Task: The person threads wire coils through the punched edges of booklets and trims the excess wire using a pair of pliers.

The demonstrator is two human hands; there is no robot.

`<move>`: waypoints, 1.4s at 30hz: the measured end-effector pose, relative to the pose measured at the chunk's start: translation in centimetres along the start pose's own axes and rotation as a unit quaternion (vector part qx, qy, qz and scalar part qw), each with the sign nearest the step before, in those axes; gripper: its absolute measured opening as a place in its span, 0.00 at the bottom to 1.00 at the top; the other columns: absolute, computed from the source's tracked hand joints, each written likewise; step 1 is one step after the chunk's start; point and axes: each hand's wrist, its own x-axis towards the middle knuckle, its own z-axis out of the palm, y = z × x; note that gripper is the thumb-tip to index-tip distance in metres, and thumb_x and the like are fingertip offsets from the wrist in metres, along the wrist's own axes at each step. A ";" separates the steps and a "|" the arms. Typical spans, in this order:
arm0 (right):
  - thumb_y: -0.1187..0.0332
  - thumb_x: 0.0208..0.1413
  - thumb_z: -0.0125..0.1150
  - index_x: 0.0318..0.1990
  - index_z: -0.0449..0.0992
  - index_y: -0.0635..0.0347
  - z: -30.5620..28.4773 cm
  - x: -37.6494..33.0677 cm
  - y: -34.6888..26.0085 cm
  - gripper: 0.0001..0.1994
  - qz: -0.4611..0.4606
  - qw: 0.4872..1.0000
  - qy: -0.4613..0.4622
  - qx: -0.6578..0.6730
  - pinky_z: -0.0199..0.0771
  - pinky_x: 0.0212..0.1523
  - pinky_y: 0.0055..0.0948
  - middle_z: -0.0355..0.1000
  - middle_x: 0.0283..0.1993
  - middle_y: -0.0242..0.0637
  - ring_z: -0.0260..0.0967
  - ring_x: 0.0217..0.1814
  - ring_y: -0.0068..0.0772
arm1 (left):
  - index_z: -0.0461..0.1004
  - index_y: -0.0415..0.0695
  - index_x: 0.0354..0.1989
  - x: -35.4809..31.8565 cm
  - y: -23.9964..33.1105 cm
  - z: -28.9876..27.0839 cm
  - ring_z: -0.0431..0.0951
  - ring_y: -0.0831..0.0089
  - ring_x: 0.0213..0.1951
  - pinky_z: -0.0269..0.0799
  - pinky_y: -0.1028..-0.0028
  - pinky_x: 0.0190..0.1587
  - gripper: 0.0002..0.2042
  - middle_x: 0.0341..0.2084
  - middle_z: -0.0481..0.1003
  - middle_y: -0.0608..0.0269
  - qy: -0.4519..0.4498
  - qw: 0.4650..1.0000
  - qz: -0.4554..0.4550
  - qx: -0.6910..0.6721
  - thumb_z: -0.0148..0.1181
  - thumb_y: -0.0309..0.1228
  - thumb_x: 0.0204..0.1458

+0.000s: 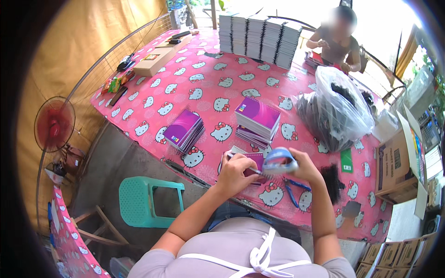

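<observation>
At the table's near edge, my left hand (236, 173) is closed on a purple notebook (252, 160), fingers over its cover. My right hand (303, 167) grips a blue and white rounded tool (280, 160), blurred, its exact kind unclear. The tool is held over the notebook's right side, and I cannot tell whether they touch. Blue-handled pliers (292, 194) lie just right of the notebook. Beyond my hands rises a stack of purple spiral notebooks (258, 116). Another purple stack (184, 130) sits to its left.
Tall stacks of bound books (257, 39) stand at the back. A clear plastic bag (333, 111) of black material, a green card (346, 161), black spiral coils (332, 183) and a cardboard box (396, 167) are on the right. Across sits another person (340, 46). A green stool (136, 201) stands left.
</observation>
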 end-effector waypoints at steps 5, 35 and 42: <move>0.82 0.36 0.65 0.38 0.72 0.65 0.1 -0.5 0.0 0.17 0.034 0.967 -0.015 0.251 0.70 0.40 0.24 0.74 0.33 0.35 0.68 0.37 0.20 | 0.75 0.49 0.31 0.0 0.1 0.5 0.75 0.71 0.39 0.53 0.54 0.55 0.13 0.28 0.77 0.72 0.018 0.998 -0.040 -0.037 0.71 0.35 0.36; 0.78 0.35 0.63 0.42 0.73 0.61 3.5 4.5 -1.3 0.20 -0.001 0.990 0.006 0.139 0.70 0.38 0.27 0.74 0.30 0.39 0.72 0.35 0.26 | 0.76 0.39 0.47 -1.7 -5.7 0.1 0.76 0.79 0.41 0.74 0.80 0.45 0.16 0.40 0.78 0.62 0.112 0.854 -0.186 -0.473 0.59 0.14 0.49; 0.73 0.36 0.67 0.42 0.73 0.62 1.3 0.3 4.5 0.20 0.095 0.921 0.320 -0.201 0.70 0.42 0.34 0.74 0.36 0.45 0.72 0.39 0.43 | 0.77 0.38 0.44 -2.2 -6.2 -0.1 0.77 0.78 0.38 0.75 0.79 0.42 0.13 0.37 0.79 0.61 0.091 0.855 -0.179 -0.479 0.60 0.15 0.49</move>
